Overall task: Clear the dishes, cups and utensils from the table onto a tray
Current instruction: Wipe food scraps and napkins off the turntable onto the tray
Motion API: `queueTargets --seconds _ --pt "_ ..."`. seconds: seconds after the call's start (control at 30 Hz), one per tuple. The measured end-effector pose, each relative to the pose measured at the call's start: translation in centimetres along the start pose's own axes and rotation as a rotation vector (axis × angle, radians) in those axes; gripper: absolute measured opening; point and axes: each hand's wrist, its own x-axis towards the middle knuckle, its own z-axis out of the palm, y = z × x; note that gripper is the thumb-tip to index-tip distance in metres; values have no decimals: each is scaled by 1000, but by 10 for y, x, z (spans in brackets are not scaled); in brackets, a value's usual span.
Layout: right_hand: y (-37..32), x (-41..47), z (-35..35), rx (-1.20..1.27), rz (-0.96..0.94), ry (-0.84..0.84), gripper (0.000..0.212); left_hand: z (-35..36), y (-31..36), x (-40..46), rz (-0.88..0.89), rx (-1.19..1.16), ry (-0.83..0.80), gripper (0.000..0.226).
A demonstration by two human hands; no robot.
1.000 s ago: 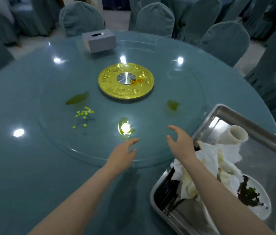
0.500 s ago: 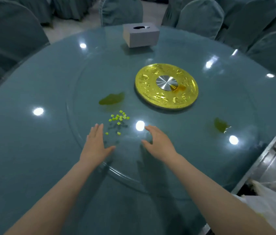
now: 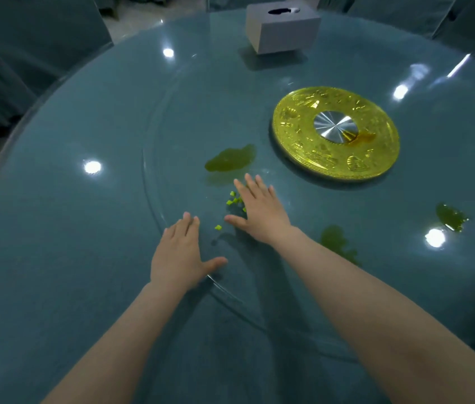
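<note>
While both hands lie flat on table [image 3: 55,228], tissue box [image 3: 283,27] w/ dark slot

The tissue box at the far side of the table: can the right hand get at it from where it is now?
Probably not without leaning in. The right hand lies flat by the green bits, and the tissue box stands far beyond it. Nothing blocks the way; the gold disc sits off to the side.

The table [image 3: 70,199] is covered in teal cloth under clear glass. A gold disc [image 3: 376,158] embossed with relief motifs is centred by a brushed silver hub [image 3: 336,126]. Olive-green smears [image 3: 230,160] and bright yellow-green bits [image 3: 232,199] are seen. The tissue box [image 3: 283,30] is pale grey.
</note>
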Motion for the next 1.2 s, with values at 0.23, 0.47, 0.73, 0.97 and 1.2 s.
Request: queueTargets --seconds 0.23,0.47,0.73,0.97,1.2 --pt "12 -48 10 80 -86 157 48 5 12 -16 43 21 60 89" --pt "31 -110 9 71 -73 348 32 11 33 -36 37 -10 96 71" --pt "51 -149 2 37 130 435 29 22 72 -31 164 42 152 69" --pt "77 -169 -4 -138 197 473 30 32 130 7 427 239 163 77" --pt "110 -183 -3 -190 219 501 34 36 170 10 692 183 295 29"
